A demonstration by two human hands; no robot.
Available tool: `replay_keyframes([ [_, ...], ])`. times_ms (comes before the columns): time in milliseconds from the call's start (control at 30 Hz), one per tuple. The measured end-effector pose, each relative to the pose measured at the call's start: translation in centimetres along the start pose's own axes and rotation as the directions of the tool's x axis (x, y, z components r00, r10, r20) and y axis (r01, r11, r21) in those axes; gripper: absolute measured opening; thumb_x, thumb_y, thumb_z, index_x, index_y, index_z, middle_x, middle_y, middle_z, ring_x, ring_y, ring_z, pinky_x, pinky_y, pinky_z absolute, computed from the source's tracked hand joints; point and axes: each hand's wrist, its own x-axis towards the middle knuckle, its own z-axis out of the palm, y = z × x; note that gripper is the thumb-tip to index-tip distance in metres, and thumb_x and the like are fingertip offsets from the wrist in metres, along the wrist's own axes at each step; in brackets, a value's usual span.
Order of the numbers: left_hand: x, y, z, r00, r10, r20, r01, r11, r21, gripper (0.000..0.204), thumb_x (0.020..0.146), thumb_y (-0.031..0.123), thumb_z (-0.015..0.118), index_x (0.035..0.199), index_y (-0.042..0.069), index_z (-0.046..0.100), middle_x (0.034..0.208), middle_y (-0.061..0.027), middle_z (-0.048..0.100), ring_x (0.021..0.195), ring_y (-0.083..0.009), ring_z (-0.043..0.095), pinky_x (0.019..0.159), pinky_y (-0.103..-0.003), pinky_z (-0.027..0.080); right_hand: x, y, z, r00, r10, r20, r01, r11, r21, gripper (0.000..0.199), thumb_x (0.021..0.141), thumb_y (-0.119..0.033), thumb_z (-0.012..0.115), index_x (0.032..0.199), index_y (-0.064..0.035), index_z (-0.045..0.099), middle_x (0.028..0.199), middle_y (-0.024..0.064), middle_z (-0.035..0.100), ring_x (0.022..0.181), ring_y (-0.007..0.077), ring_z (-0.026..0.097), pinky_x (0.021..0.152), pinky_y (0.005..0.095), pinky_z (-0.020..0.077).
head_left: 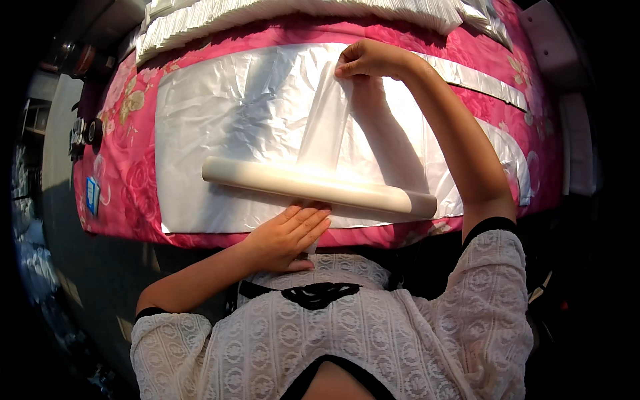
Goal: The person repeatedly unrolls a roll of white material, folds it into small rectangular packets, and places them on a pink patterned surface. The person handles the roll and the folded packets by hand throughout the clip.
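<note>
Reaching far forward, the right hand (370, 60) is at the end of a long, almost straight arm that goes up from the lower right of the picture. Its fingers are pinched shut on the top edge of a thin clear plastic sheet (327, 120), and the hand is bent down at the wrist. The sheet runs from that pinch down to a white roll (313, 185), so it looks pulled up and stretched. The roll lies on its side, a little slanted, near the front edge of the surface (133, 167), which has a pink flowery cloth on it. Under the roll lies a big, flat, shiny white sheet (220, 113) spread over the pink cloth. The left hand (290, 235) is close to the body, with the elbow bent and sticking out to the left. This hand is flat and open, fingers together and pointing to the right, and the fingertips touch the near side of the roll. It holds nothing in a grip; it only presses. At the far edge of the surface there is a row of stacked white bags (280, 12).
</note>
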Motion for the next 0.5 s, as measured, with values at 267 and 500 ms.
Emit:
replay_keyframes([
  [267, -0.1, 0.7, 1.1, 0.999, -0.051, -0.004, 0.051, 0.997, 0.061, 0.076, 0.071, 0.044, 0.065, 0.128, 0.001, 0.04, 0.131, -0.0188, 0.041, 0.121, -0.0298, 0.039, 0.103, -0.043, 0.029, -10.4, -3.0, 6.5, 0.945, -0.163, -0.285, 0.159, 0.987, -0.036, 0.046, 0.084, -0.034, 0.063, 0.119, -0.0057, 0.055, 0.112, 0.0138, 0.058, 0.096, 0.0223, 0.057, 0.084, 0.0337, 0.044],
  [500, 0.1, 1.0, 1.3, 0.999, -0.049, -0.018, 0.052, 0.986, 0.156, 0.075, 0.072, 0.041, 0.063, 0.131, 0.002, 0.038, 0.137, -0.0196, 0.035, 0.128, -0.0307, 0.033, 0.104, -0.044, 0.027, -17.4, 0.2, 13.8, 0.877, -0.326, -0.352, 0.154, 0.886, -0.437, 0.041, 0.079, -0.019, 0.065, 0.118, -0.0116, 0.055, 0.098, 0.0071, 0.058, 0.089, 0.0264, 0.054, 0.076, 0.0354, 0.0466],
])
